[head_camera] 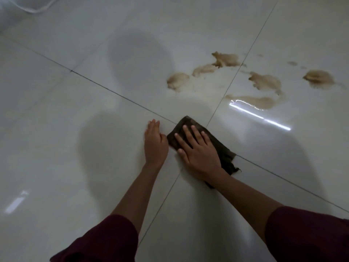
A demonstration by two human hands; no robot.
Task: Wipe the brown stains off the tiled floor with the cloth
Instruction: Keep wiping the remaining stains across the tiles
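Glossy pale tiled floor fills the view, four tiles meeting at a grout crossing; one dark cloth lies flat on that crossing; six brown stains sit beyond the cloth and to its right, well apart from it, with a few small specks near them; two maroon sleeves show at the near edge; right hand lies palm down on the cloth, fingers straight and spread, pressing it to the floor; left hand rests on bare tile just left of the cloth, fingers together and relaxed, grasping nothing.
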